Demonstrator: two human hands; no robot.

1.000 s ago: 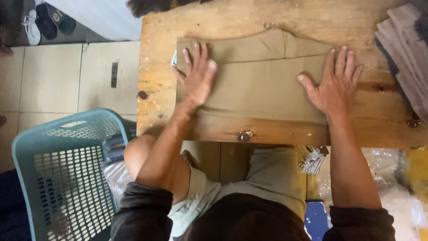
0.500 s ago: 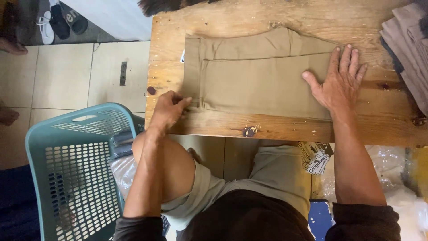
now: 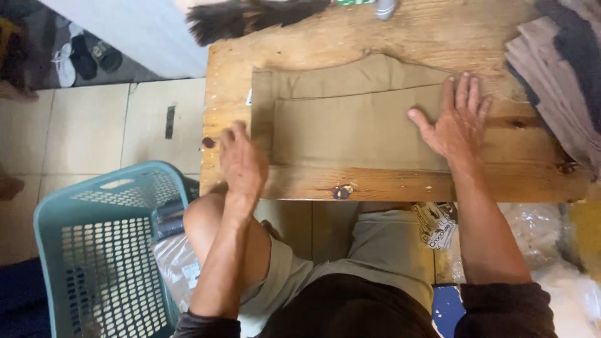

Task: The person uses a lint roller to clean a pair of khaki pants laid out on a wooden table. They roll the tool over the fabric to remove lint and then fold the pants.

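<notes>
The person sat at a wooden table [image 3: 400,31] with a folded khaki garment [image 3: 350,119] lying flat across its middle, the folded edge toward the left end. The right hand [image 3: 457,122] lay palm down on the right end of the garment, fingers spread and extended away from the body, thumb out to the left, the forearm running straight back to a dark sleeve. It pressed the cloth and gripped nothing. The left hand [image 3: 241,163] was at the table's near left edge, just beside the lower left corner of the garment; it was blurred, the fingers loosely curled and pointing up toward the cloth. Whether it touched the garment could not be told, and no object showed in it. The left elbow was bent beside the raised bare knee.

A stack of folded grey and dark clothes [image 3: 557,81] sat on the table's right end, apart from the garment. A dark feather duster [image 3: 250,19] lay across the far left corner. A teal plastic laundry basket [image 3: 100,250] stood on the tiled floor left of the person.
</notes>
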